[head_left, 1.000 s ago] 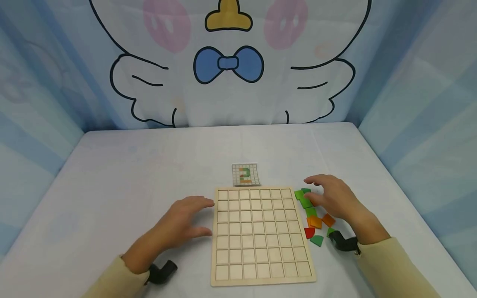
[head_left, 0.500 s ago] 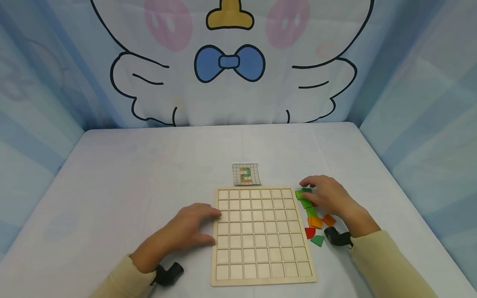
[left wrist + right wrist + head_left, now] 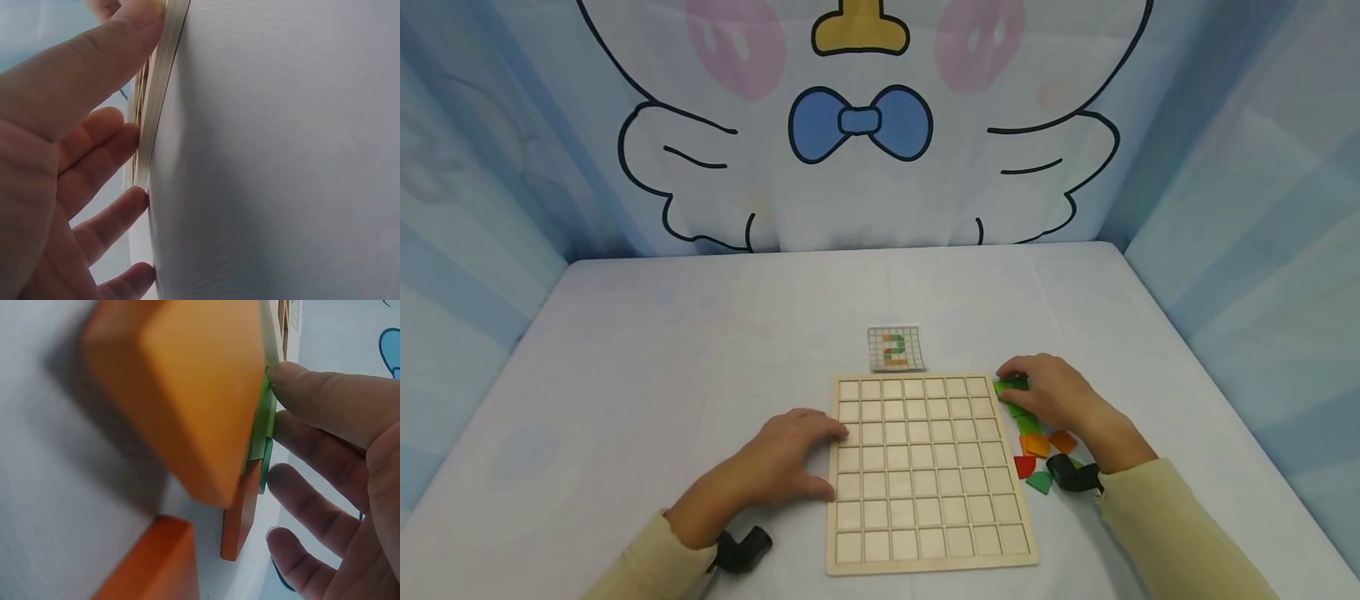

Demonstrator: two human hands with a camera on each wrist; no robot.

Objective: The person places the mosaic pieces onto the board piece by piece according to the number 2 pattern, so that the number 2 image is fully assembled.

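Grid board (image 3: 931,483) lay flat on the desk (image 3: 700,333) in front of the person; no pieces on its cells. Pattern card (image 3: 897,348) sat just beyond its far edge, likely so the coloured design could be seen while working. Loose pieces lay along the board's right side, probably for easy reach by the right hand: dark green piece (image 3: 1020,382) by the far right corner, light green pieces (image 3: 1027,425) running down from there, orange pieces (image 3: 1037,446) beside the right edge, red piece (image 3: 1025,467) and green quarter-round (image 3: 1039,482) nearer the person.

Left hand (image 3: 782,457) was at the board's left edge, fingers (image 3: 103,159) loosely extended, wide gap between thumb and forefinger; thumb touched the rim, nothing gripped. Looked like light steadying. Exact contact of the other fingertips: can't tell.

Right hand (image 3: 1056,392) was over the green pieces by the board's far right corner. Thumb and forefinger stood moderately apart, other fingers (image 3: 319,503) spread; thumb seemed to touch a light green piece. No firm hold showed; spacing probably suited picking out one small piece.
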